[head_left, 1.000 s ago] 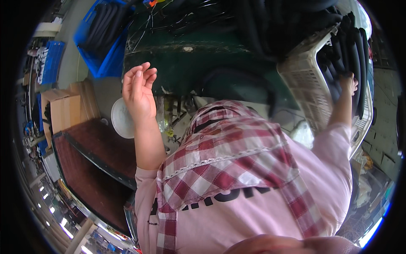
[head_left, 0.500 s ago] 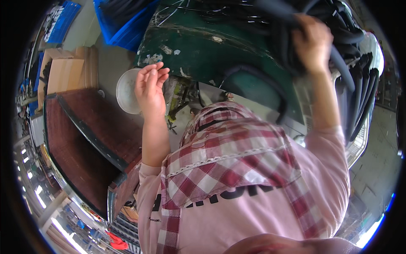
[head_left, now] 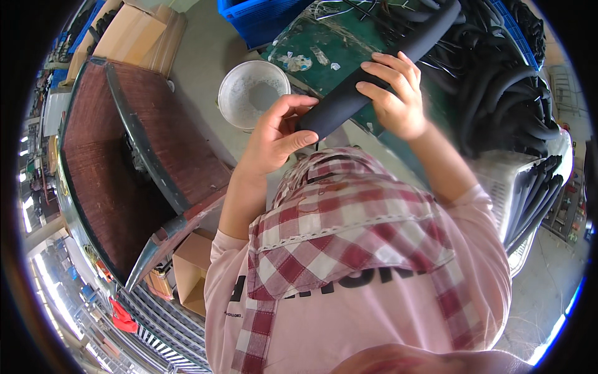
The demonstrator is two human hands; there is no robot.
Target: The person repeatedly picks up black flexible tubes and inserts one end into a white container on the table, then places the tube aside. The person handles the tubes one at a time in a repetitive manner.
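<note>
A thick black foam tube (head_left: 344,100) slants across in front of me, its near end low at the left and its far end up toward the back right. My left hand (head_left: 277,134) is closed round the near end, thumb below and fingers above. Farther along, my right hand (head_left: 398,93) grips the tube with its fingers over the top. Beneath it lies the green tabletop (head_left: 293,43), with scraps of tape and paper stuck on it. A heap of similar black tubes (head_left: 504,106) lies at the right, close to my right forearm.
A white bucket (head_left: 254,93) stands on the floor left of the table. Farther left is a reddish-brown wooden seat-like piece (head_left: 146,112) with dark edges. Cardboard boxes (head_left: 134,37) and a blue crate (head_left: 265,15) stand behind. A white basket (head_left: 511,181) with black tubes is at the right.
My right hand has come from the heap at the right to the middle, bringing a black tube. My left hand, open and bare before, has taken its near end. The view has shifted.
</note>
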